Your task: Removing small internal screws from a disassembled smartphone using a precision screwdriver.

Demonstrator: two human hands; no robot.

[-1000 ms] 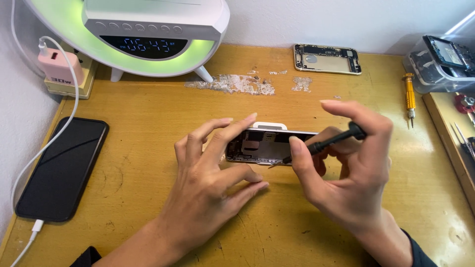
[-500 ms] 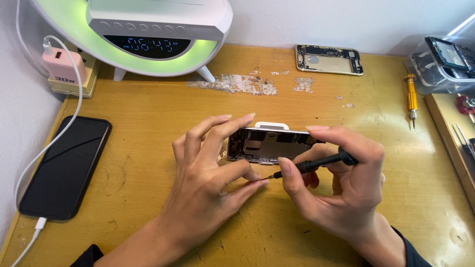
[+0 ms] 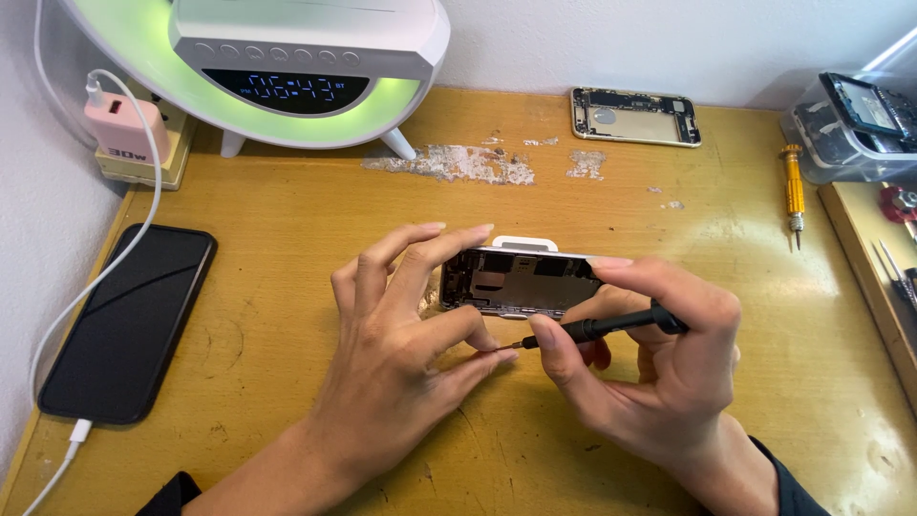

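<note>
An opened phone body (image 3: 521, 282), its inner parts showing, is held tilted on edge above the wooden desk (image 3: 287, 220). My left hand (image 3: 401, 334) grips its left end, fingers over the top and thumb below. My right hand (image 3: 650, 368) steadies the right end and holds a thin black screwdriver (image 3: 597, 328). The screwdriver lies nearly level, its tip pointing left at the phone's lower edge, close to my left thumb.
A black phone (image 3: 129, 320) lies at the left on a white charging cable (image 3: 95, 287). A glowing lamp clock (image 3: 287, 67) stands at the back. A gold phone back shell (image 3: 635, 117), a yellow screwdriver (image 3: 792, 191) and a clear parts box (image 3: 850, 134) sit to the right.
My right hand has lowered the black screwdriver from a raised slant to nearly level, bringing its tip to the phone's lower edge. My left hand keeps its grip.
</note>
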